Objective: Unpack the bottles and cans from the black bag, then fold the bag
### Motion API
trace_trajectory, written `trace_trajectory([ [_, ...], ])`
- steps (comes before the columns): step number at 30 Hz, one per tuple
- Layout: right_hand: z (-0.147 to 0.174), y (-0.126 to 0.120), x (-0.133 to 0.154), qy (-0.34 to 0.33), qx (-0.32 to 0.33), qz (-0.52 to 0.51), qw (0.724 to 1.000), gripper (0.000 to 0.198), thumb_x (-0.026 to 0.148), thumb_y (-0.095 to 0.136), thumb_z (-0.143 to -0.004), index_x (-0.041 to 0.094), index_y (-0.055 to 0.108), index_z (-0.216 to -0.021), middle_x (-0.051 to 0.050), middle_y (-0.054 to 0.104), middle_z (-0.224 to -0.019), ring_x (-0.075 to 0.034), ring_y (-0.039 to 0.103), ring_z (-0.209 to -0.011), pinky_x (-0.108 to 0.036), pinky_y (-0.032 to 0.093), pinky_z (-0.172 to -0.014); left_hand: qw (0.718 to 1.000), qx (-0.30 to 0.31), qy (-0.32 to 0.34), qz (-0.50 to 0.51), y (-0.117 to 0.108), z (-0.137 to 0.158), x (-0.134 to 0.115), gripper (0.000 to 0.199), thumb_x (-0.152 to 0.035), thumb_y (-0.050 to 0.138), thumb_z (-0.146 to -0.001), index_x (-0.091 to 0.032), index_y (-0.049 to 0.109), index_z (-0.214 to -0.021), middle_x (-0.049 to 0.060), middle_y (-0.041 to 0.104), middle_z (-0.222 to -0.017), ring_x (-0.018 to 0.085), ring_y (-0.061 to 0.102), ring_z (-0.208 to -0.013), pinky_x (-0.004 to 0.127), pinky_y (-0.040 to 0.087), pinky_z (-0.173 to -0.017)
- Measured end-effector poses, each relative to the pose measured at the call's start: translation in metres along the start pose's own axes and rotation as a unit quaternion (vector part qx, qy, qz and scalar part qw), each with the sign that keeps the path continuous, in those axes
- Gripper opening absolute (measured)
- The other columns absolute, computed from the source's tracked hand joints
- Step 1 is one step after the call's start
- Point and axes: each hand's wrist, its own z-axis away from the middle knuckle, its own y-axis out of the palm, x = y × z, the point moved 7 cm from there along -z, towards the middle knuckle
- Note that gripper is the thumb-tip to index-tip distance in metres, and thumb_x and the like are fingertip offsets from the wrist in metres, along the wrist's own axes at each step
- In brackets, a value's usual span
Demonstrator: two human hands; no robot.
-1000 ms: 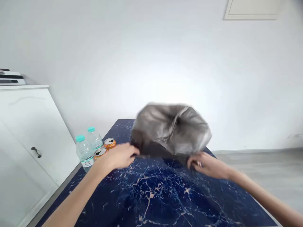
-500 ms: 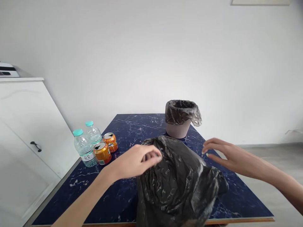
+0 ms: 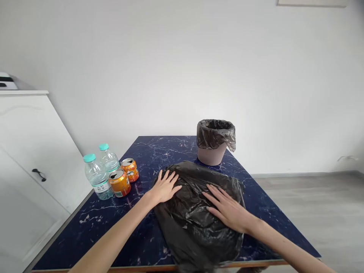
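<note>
A crumpled black plastic bag [image 3: 193, 223] lies spread over the near middle of the dark blue marbled table [image 3: 136, 235], its lower end hanging past the front edge. My left hand [image 3: 165, 186] rests on the bag's upper left part, palm down with fingers spread. Flat against its right side is my right hand [image 3: 227, 208], fingers stretched out and pointing up and left. Neither hand grips anything.
At the table's back right stands a pinkish bin [image 3: 212, 156] lined with a black bag. Two orange cans [image 3: 120, 184] and two clear bottles [image 3: 98, 178] with turquoise caps stand at the left edge. A white cabinet [image 3: 25, 159] adjoins the table's left side.
Both hands came down from above onto the bag, the right one moving left, and their fingers straightened. The bag is flatter, and its right side has drawn in to the left.
</note>
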Motion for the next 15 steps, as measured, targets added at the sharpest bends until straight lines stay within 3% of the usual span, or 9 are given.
trace_trajectory([
  [3, 0.003, -0.036, 0.000, 0.023, -0.087, 0.008, 0.996, 0.056, 0.051, 0.034, -0.116, 0.020, 0.064, -0.151, -0.015, 0.053, -0.166, -0.033, 0.049, -0.155, -0.056, 0.041, -0.128, 0.999, -0.038, 0.021, -0.005, -0.021, 0.026, -0.008, 0.049, -0.039, 0.037, -0.114, -0.017, 0.067, -0.145, 0.016, 0.071, -0.146, 0.036, 0.055, -0.148, 0.066, 0.016, -0.133],
  [6, 0.015, -0.055, 0.045, -0.005, -0.086, -0.021, 0.996, 0.053, 0.053, 0.036, -0.115, 0.022, 0.065, -0.147, -0.011, 0.063, -0.157, -0.029, 0.060, -0.144, -0.050, 0.050, -0.121, 0.997, -0.051, 0.061, 0.005, -0.037, 0.037, -0.015, 0.040, -0.034, 0.039, -0.115, -0.023, 0.071, -0.136, 0.007, 0.074, -0.142, 0.027, 0.061, -0.143, 0.051, 0.028, -0.134],
  [8, 0.027, -0.046, 0.090, -0.102, -0.039, -0.010, 0.994, 0.069, 0.067, 0.051, -0.107, 0.025, 0.051, -0.162, -0.009, 0.054, -0.166, -0.034, 0.054, -0.150, -0.052, 0.047, -0.124, 0.996, -0.043, 0.077, 0.010, -0.040, 0.041, -0.015, 0.035, -0.032, 0.043, -0.114, -0.024, 0.074, -0.129, 0.005, 0.077, -0.136, 0.025, 0.067, -0.135, 0.047, 0.039, -0.127],
  [10, 0.041, -0.030, 0.123, -0.189, -0.040, 0.031, 0.981, 0.079, 0.067, 0.059, -0.103, 0.022, 0.045, -0.166, -0.010, 0.056, -0.164, -0.037, 0.057, -0.147, -0.050, 0.052, -0.119, 0.996, -0.038, 0.076, 0.014, -0.039, 0.048, -0.011, 0.035, -0.031, 0.042, -0.114, -0.023, 0.076, -0.124, 0.005, 0.080, -0.130, 0.025, 0.073, -0.125, 0.046, 0.047, -0.120],
  [12, 0.053, -0.016, 0.134, -0.222, -0.076, 0.080, 0.969, 0.065, 0.056, 0.063, -0.103, 0.022, 0.055, -0.158, -0.009, 0.064, -0.155, -0.037, 0.067, -0.136, -0.047, 0.058, -0.112, 0.997, -0.046, 0.058, 0.016, -0.039, 0.066, -0.008, 0.039, -0.033, 0.039, -0.116, -0.022, 0.074, -0.129, 0.007, 0.080, -0.131, 0.026, 0.074, -0.122, 0.047, 0.049, -0.118],
  [15, 0.068, -0.017, 0.126, -0.194, -0.120, 0.085, 0.970, 0.031, 0.037, 0.068, -0.099, 0.025, 0.073, -0.127, -0.007, 0.076, -0.139, -0.034, 0.076, -0.121, -0.044, 0.061, -0.107, 0.997, -0.067, -0.009, 0.048, -0.044, 0.109, -0.005, 0.043, -0.044, 0.041, -0.116, -0.026, 0.067, -0.144, 0.007, 0.078, -0.135, 0.028, 0.071, -0.129, 0.052, 0.045, -0.123],
])
